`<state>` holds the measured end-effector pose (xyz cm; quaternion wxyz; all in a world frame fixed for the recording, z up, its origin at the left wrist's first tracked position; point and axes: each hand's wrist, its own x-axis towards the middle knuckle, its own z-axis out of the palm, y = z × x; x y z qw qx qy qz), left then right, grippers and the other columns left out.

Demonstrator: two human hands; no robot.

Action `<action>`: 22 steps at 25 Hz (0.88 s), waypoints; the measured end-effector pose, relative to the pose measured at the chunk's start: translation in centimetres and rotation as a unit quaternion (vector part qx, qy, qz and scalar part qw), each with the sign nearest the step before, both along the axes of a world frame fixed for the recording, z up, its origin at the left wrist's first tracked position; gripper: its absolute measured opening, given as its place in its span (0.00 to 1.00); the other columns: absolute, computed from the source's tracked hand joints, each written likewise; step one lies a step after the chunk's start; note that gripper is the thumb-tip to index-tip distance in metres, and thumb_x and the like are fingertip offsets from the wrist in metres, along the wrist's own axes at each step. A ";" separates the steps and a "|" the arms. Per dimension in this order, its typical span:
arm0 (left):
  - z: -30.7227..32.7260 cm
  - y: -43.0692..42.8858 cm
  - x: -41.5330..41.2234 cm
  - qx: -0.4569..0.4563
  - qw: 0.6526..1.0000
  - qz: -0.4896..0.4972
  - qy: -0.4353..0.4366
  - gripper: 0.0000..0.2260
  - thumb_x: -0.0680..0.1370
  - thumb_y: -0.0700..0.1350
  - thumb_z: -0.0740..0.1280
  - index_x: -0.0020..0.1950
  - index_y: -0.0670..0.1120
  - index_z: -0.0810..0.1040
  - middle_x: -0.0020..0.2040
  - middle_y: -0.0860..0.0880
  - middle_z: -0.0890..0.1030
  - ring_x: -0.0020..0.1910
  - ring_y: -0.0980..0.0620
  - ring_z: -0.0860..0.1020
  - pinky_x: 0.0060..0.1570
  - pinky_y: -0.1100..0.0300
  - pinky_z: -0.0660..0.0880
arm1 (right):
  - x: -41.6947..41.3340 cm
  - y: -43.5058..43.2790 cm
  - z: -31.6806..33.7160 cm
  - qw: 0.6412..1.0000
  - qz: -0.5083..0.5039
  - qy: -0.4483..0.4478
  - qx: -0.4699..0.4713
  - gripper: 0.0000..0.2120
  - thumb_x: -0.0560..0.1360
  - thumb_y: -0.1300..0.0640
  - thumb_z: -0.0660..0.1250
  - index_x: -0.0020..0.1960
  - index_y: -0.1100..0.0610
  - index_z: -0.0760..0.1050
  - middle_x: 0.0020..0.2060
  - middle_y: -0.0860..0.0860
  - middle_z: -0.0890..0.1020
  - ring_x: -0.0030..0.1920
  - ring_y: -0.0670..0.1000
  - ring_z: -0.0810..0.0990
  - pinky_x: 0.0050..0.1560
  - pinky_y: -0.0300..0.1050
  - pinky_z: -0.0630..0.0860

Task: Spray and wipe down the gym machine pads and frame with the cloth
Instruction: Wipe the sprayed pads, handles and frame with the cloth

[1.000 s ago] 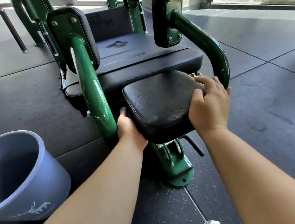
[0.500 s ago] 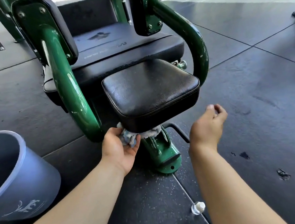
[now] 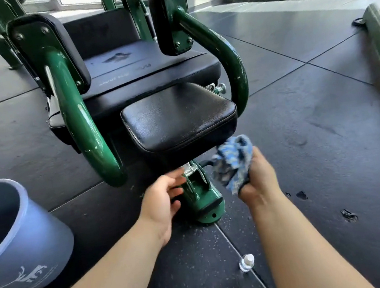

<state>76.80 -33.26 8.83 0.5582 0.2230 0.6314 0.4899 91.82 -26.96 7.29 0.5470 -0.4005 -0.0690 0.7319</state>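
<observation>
Our right hand (image 3: 260, 182) grips the bunched blue cloth (image 3: 233, 164) just below the seat pad (image 3: 178, 118), left hand (image 3: 160, 201) (loose, empty) beside the green seat post (image 3: 201, 196); we should flatten the cloth first.

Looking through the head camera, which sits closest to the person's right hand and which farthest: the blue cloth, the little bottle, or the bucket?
1. blue cloth: bunched in the right hand itself, by the seat's front corner.
2. little bottle: on the floor, nearer the camera than the hand.
3. bucket: far across on the left side.
</observation>
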 end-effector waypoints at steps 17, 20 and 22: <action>5.9 5.8 -1.6 0.253 0.769 -0.058 0.584 0.06 0.73 0.39 0.63 0.46 0.48 0.76 0.45 0.54 0.74 0.51 0.46 0.73 0.52 0.57 0.67 | -5.6 0.6 4.6 0.869 -0.207 -0.428 0.137 0.10 0.78 0.56 0.63 0.57 0.55 0.69 0.54 0.51 0.73 0.56 0.55 0.74 0.58 0.51 0.70; 6.2 6.4 -0.9 0.299 0.704 -0.074 0.640 0.10 0.70 0.43 0.59 0.45 0.46 0.78 0.44 0.50 0.77 0.47 0.43 0.74 0.50 0.52 0.70 | -7.1 -2.6 3.8 0.905 -0.198 -0.373 0.059 0.07 0.79 0.56 0.61 0.54 0.52 0.65 0.54 0.52 0.73 0.50 0.52 0.73 0.49 0.43 0.68; 6.3 6.8 -0.4 0.324 0.662 -0.102 0.669 0.11 0.69 0.44 0.57 0.44 0.46 0.78 0.43 0.48 0.79 0.44 0.42 0.75 0.47 0.51 0.72 | -5.4 -0.5 3.6 0.914 -0.210 -0.345 0.019 0.06 0.78 0.56 0.61 0.54 0.52 0.65 0.54 0.55 0.76 0.51 0.56 0.76 0.50 0.47 0.71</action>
